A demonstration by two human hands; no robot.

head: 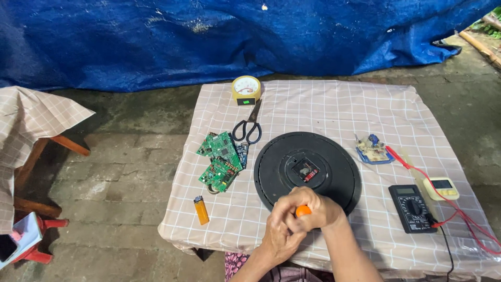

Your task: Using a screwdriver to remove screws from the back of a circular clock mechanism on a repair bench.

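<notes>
One worktop (334,112) carries everything, draped in a pale checked plastic cloth with a thin white grid. At its near edge both hands meet over one orange-handled tool (303,210), a small rounded knob of orange plastic showing between them. The left hand (279,237) has its fingers (282,208) curled together around the handle from below; the right hand (318,209) is clamped over it from above, fingers wrapped tight. The tool's working end is hidden.

Just beyond the hands, in the middle of the worktop, lies one round black disc (334,175), smooth matte plastic with a raised rim and one small square mechanism (305,171) set at its centre.

Toward the left edge sit two green circuit boards (219,159), flat and studded with parts, overlapping, with one small blue board (241,152) beside them. One pair of black-handled scissors (249,125) lies just behind, steel blades pointing to the far edge, where one round yellow dial gauge (246,90) stands. One orange lighter (201,210) lies near the front left corner.

On the right side: one small board on a blue tray (372,150), one black multimeter (412,208) with red leads (459,209), and one cream timer-like device (442,188).
</notes>
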